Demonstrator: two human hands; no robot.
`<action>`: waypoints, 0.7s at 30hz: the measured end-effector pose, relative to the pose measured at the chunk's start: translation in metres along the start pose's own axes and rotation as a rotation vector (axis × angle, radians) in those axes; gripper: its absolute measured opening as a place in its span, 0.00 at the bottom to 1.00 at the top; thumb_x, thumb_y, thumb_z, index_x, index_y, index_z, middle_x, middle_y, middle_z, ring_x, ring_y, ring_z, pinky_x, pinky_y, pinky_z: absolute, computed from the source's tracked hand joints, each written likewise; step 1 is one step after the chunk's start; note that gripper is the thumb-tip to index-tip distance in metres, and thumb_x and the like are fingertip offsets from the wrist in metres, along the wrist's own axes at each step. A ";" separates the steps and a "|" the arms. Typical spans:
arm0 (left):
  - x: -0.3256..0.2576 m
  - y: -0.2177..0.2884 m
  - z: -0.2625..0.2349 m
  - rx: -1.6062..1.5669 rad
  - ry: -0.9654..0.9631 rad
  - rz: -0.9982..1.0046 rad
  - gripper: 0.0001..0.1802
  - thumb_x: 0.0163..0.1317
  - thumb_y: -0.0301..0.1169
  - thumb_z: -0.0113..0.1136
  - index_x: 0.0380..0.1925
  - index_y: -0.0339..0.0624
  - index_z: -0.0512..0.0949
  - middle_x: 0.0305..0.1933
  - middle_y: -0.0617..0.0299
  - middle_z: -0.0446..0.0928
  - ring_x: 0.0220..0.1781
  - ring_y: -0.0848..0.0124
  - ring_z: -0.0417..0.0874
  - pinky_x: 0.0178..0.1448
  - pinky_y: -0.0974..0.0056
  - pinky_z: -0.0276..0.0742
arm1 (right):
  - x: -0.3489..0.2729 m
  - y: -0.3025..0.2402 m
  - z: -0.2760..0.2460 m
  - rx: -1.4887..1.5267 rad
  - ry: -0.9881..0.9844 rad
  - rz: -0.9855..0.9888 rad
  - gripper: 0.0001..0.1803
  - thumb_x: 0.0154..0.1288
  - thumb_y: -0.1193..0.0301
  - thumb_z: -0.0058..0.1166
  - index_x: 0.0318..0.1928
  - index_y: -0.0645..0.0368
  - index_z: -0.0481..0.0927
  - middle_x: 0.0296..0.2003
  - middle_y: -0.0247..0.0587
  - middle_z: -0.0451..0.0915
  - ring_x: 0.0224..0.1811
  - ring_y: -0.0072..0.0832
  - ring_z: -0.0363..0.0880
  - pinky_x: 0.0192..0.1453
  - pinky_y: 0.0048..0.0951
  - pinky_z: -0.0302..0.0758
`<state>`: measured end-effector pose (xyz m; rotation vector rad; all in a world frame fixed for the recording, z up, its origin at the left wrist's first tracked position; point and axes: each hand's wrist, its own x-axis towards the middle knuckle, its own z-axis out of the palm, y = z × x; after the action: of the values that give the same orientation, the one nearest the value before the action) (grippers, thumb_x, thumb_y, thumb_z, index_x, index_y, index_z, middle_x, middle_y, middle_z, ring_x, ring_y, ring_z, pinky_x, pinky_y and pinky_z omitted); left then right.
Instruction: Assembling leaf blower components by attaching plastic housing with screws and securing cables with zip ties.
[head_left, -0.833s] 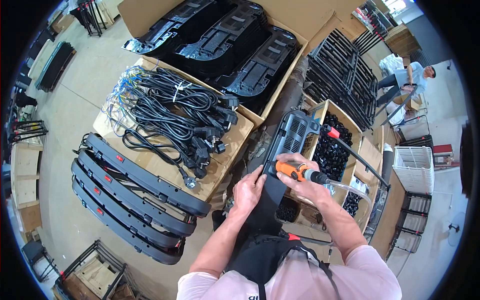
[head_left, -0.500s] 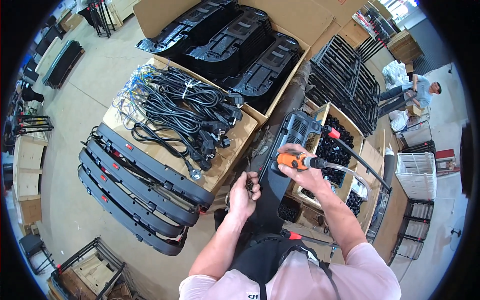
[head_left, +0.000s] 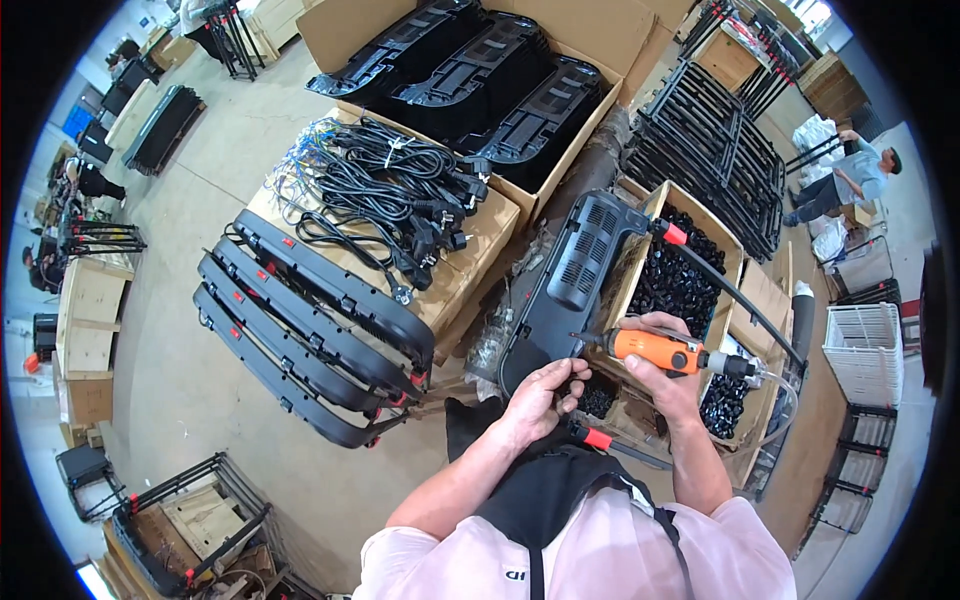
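Note:
My right hand (head_left: 672,396) grips an orange air screwdriver (head_left: 648,350), held level with its bit pointing left. A clear hose runs from its rear end. Close to the bit's tip, my left hand (head_left: 545,402) is closed with fingertips pinched together; what they hold is too small to make out. Both hands are above the lower end of a long black plastic housing (head_left: 536,318) with a vented raised panel (head_left: 588,255).
Right of the housing, a wooden bin (head_left: 738,250) holds many small black parts. Bundled black power cables (head_left: 385,190) lie on a carton beside stacked curved black panels (head_left: 330,330). Black moulded shells (head_left: 530,110) fill a carton behind. A person (head_left: 850,180) stands far right near black frames (head_left: 710,150).
The screwdriver has swung round so its bit points left, towards my left hand. My left hand has moved right to the bit. The view has shifted, and the far person has changed posture.

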<state>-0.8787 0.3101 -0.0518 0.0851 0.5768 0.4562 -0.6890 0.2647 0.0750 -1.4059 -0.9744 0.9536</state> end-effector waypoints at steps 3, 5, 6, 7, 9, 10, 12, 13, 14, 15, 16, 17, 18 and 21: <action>-0.001 -0.019 0.007 0.061 0.051 -0.030 0.15 0.83 0.40 0.54 0.55 0.40 0.80 0.38 0.63 0.81 0.31 0.75 0.76 0.31 0.70 0.70 | -0.030 0.002 -0.017 0.033 0.023 -0.011 0.30 0.62 0.78 0.71 0.63 0.62 0.74 0.58 0.53 0.85 0.62 0.37 0.84 0.70 0.42 0.79; -0.004 -0.032 0.005 0.114 -0.012 -0.012 0.15 0.83 0.40 0.53 0.55 0.41 0.79 0.37 0.64 0.80 0.30 0.75 0.75 0.30 0.70 0.68 | -0.047 0.007 -0.028 0.069 0.031 -0.035 0.31 0.62 0.76 0.72 0.64 0.62 0.73 0.57 0.53 0.85 0.61 0.37 0.84 0.69 0.42 0.80; -0.007 -0.038 0.005 0.151 -0.080 -0.004 0.15 0.83 0.41 0.53 0.55 0.42 0.78 0.37 0.64 0.80 0.29 0.75 0.73 0.30 0.70 0.67 | -0.056 0.003 -0.032 0.081 0.046 -0.027 0.31 0.62 0.75 0.73 0.64 0.62 0.73 0.57 0.53 0.85 0.61 0.37 0.84 0.69 0.41 0.79; -0.008 -0.048 0.008 0.161 -0.053 0.005 0.15 0.84 0.42 0.52 0.54 0.42 0.76 0.36 0.64 0.79 0.28 0.75 0.71 0.29 0.70 0.64 | -0.065 0.005 -0.039 0.085 0.053 -0.034 0.31 0.61 0.75 0.73 0.64 0.61 0.73 0.57 0.53 0.85 0.61 0.37 0.84 0.69 0.41 0.80; -0.012 -0.064 0.017 0.207 -0.015 0.011 0.14 0.84 0.42 0.51 0.51 0.43 0.76 0.38 0.63 0.80 0.27 0.75 0.71 0.28 0.70 0.65 | -0.084 0.011 -0.054 0.092 0.081 -0.029 0.31 0.61 0.75 0.72 0.64 0.61 0.73 0.58 0.52 0.85 0.60 0.36 0.84 0.69 0.41 0.80; -0.012 -0.072 0.017 0.234 -0.033 0.016 0.14 0.84 0.42 0.50 0.51 0.43 0.76 0.38 0.62 0.80 0.27 0.75 0.71 0.28 0.70 0.65 | -0.094 0.009 -0.058 0.130 0.111 0.005 0.31 0.61 0.76 0.71 0.64 0.61 0.73 0.57 0.52 0.85 0.60 0.36 0.85 0.69 0.41 0.80; -0.016 -0.092 0.018 0.237 -0.009 0.048 0.14 0.84 0.42 0.50 0.48 0.45 0.77 0.39 0.63 0.80 0.27 0.77 0.72 0.29 0.72 0.68 | -0.109 0.018 -0.070 0.169 0.111 -0.010 0.31 0.60 0.77 0.71 0.64 0.61 0.73 0.57 0.52 0.85 0.59 0.35 0.85 0.69 0.41 0.80; -0.020 -0.098 0.016 0.254 -0.020 0.040 0.14 0.84 0.43 0.51 0.48 0.45 0.77 0.37 0.65 0.79 0.27 0.78 0.72 0.29 0.72 0.67 | -0.114 0.018 -0.073 0.175 0.096 -0.023 0.31 0.60 0.77 0.70 0.63 0.61 0.73 0.57 0.51 0.85 0.58 0.34 0.85 0.68 0.40 0.80; -0.025 -0.106 0.015 0.265 -0.032 0.030 0.14 0.84 0.43 0.52 0.47 0.46 0.78 0.35 0.67 0.78 0.28 0.78 0.72 0.28 0.73 0.66 | -0.119 0.020 -0.077 0.188 0.080 -0.027 0.31 0.60 0.77 0.70 0.63 0.61 0.73 0.57 0.51 0.85 0.58 0.34 0.85 0.68 0.40 0.80; -0.028 -0.113 0.016 0.268 -0.021 0.048 0.14 0.84 0.43 0.52 0.47 0.46 0.78 0.35 0.67 0.78 0.28 0.78 0.72 0.28 0.73 0.66 | -0.124 0.022 -0.081 0.190 0.080 -0.027 0.31 0.60 0.77 0.70 0.63 0.61 0.73 0.56 0.51 0.85 0.58 0.34 0.85 0.68 0.39 0.80; -0.031 -0.120 0.016 0.256 0.026 0.041 0.14 0.84 0.44 0.52 0.47 0.46 0.78 0.32 0.69 0.75 0.27 0.79 0.70 0.27 0.73 0.64 | -0.128 0.023 -0.084 0.191 0.079 -0.027 0.31 0.60 0.77 0.70 0.63 0.61 0.73 0.56 0.51 0.85 0.57 0.34 0.85 0.67 0.39 0.80; -0.034 -0.125 0.016 0.244 0.072 0.031 0.15 0.84 0.45 0.52 0.47 0.46 0.78 0.29 0.71 0.72 0.26 0.80 0.69 0.26 0.74 0.61 | -0.132 0.026 -0.085 0.215 0.078 -0.030 0.31 0.60 0.78 0.70 0.63 0.61 0.73 0.55 0.51 0.85 0.56 0.33 0.85 0.67 0.38 0.80; -0.039 -0.130 0.015 0.248 0.079 0.046 0.15 0.84 0.45 0.52 0.47 0.46 0.78 0.29 0.71 0.72 0.26 0.80 0.69 0.26 0.74 0.61 | -0.136 0.026 -0.087 0.225 0.065 -0.036 0.31 0.60 0.78 0.70 0.63 0.61 0.73 0.55 0.51 0.85 0.56 0.33 0.85 0.67 0.38 0.80; -0.047 -0.137 0.004 0.309 0.097 0.005 0.15 0.84 0.46 0.51 0.46 0.49 0.78 0.27 0.75 0.69 0.24 0.81 0.63 0.23 0.75 0.54 | -0.141 0.028 -0.089 0.223 0.023 -0.043 0.31 0.60 0.78 0.69 0.63 0.61 0.73 0.55 0.51 0.85 0.58 0.33 0.84 0.67 0.39 0.79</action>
<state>-0.8577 0.1662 -0.0523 0.3609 0.7397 0.3746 -0.6509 0.1011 0.0543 -1.2021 -0.8497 0.9807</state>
